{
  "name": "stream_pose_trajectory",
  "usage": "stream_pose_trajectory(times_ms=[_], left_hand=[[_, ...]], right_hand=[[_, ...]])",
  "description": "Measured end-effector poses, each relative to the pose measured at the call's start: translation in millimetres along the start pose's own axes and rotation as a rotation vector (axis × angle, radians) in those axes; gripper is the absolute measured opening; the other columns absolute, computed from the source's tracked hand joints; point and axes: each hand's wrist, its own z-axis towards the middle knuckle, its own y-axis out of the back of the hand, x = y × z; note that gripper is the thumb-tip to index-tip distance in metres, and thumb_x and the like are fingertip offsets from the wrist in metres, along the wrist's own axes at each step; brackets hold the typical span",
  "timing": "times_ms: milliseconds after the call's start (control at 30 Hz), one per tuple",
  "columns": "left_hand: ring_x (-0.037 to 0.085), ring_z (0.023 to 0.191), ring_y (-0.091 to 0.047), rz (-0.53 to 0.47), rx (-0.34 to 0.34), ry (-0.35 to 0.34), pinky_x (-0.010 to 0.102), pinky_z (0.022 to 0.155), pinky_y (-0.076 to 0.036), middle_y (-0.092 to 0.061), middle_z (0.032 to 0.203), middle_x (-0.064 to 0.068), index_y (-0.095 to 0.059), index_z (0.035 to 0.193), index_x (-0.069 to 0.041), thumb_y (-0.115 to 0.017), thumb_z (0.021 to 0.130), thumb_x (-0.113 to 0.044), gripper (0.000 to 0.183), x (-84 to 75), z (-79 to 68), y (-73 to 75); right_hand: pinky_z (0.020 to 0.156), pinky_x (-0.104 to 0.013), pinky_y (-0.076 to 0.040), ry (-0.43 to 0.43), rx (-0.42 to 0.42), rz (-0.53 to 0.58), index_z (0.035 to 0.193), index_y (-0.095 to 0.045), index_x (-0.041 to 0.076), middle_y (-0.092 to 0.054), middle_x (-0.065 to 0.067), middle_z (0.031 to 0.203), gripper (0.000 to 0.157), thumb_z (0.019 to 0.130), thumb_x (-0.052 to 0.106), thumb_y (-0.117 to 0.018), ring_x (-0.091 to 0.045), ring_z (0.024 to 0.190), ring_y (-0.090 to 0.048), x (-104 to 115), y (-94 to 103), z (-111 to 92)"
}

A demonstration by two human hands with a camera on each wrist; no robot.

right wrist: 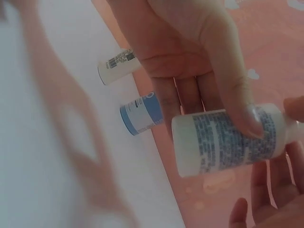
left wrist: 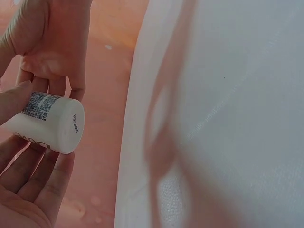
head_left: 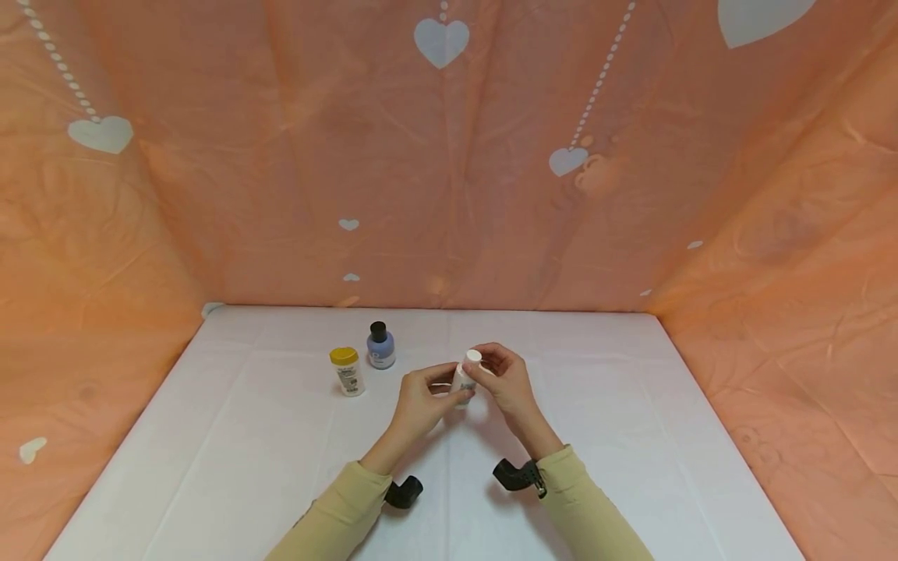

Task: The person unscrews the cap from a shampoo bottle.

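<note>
Tilted over the table is a white bottle with a printed label and a white cap. My left hand grips its body, thumb in front and fingers behind; the thumb lies across the label in the right wrist view. At the top end, my right hand pinches the cap between thumb and fingers. Whether the cap is fully seated cannot be told. In the left wrist view the bottle's base faces the camera. A white bottle with a yellow lid and a blue bottle with a black cap stand left of my hands.
A white cloth covers the table. Orange curtains with white hearts hang behind and at both sides. Black wrist mounts sit beneath both wrists, and shadows of the arms fall on the cloth.
</note>
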Motion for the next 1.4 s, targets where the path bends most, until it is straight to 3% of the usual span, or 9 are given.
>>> stream_pose_trajectory(times_ms=[167,333,567,800,1033,1233,1400], left_hand=[[0.012,0.086,-0.061,0.024,-0.006,0.002,0.024,0.072,-0.052,-0.064,0.1,0.001,-0.065,0.107,-0.012,-0.078,0.067,-0.024,0.044,5.1,0.4,1.1],[0.011,0.086,-0.06,0.02,-0.004,0.023,0.024,0.072,-0.052,-0.064,0.1,-0.001,-0.065,0.107,-0.013,-0.078,0.067,-0.024,0.044,4.1,0.5,1.9],[0.011,0.087,-0.06,-0.008,-0.011,0.021,0.024,0.072,-0.051,-0.064,0.099,0.0,-0.065,0.106,-0.013,-0.079,0.066,-0.021,0.043,5.0,1.4,1.9],[0.012,0.086,-0.061,-0.013,-0.009,0.029,0.025,0.073,-0.051,-0.064,0.098,0.002,-0.065,0.105,-0.011,-0.079,0.066,-0.019,0.042,3.6,1.8,1.3],[0.023,0.087,-0.061,-0.018,0.005,-0.002,0.034,0.073,-0.052,-0.063,0.099,0.013,-0.063,0.105,0.001,-0.076,0.068,-0.007,0.04,-21.8,-2.3,4.5],[0.024,0.087,-0.061,-0.028,0.003,0.024,0.036,0.074,-0.051,-0.063,0.099,0.014,-0.062,0.107,0.001,-0.075,0.069,-0.005,0.04,-26.0,-2.5,5.1],[0.025,0.087,-0.061,-0.028,0.004,0.031,0.036,0.074,-0.051,-0.063,0.1,0.014,-0.062,0.107,0.001,-0.075,0.069,-0.005,0.041,-24.4,-2.1,6.1]], right_hand=[[0.075,-0.027,-0.048,-0.007,0.094,0.045,0.107,-0.055,-0.007,-0.06,-0.016,0.099,0.036,0.078,0.009,-0.068,-0.021,0.09,-0.056,0,1.9,-1],[0.077,-0.027,-0.048,-0.004,0.124,0.057,0.112,-0.053,-0.009,-0.055,-0.027,0.106,0.04,0.079,0.01,-0.067,-0.022,0.093,-0.056,1,2.2,-1],[0.078,-0.026,-0.047,0.007,0.087,0.024,0.114,-0.051,-0.008,-0.057,-0.014,0.106,0.043,0.078,0.006,-0.068,-0.018,0.093,-0.054,0,2.4,0],[0.081,-0.031,-0.046,0.023,-0.008,-0.017,0.104,-0.053,-0.004,-0.057,-0.01,0.097,0.041,0.071,0.005,-0.074,-0.024,0.092,-0.054,-1,0.0,1],[0.083,-0.038,-0.041,0.038,-0.089,-0.067,0.092,-0.053,0.0,-0.057,-0.005,0.085,0.034,0.068,0.007,-0.077,-0.021,0.085,-0.053,-5,-0.3,3],[0.09,-0.044,-0.037,0.034,-0.083,-0.077,0.091,-0.057,-0.001,-0.06,-0.007,0.086,0.031,0.07,0.011,-0.076,-0.021,0.087,-0.053,-5,0.1,2],[0.087,-0.031,-0.041,-0.004,-0.002,-0.02,0.104,-0.056,-0.006,-0.059,-0.011,0.096,0.034,0.077,0.01,-0.069,-0.026,0.094,-0.052,-2,0.8,0]])
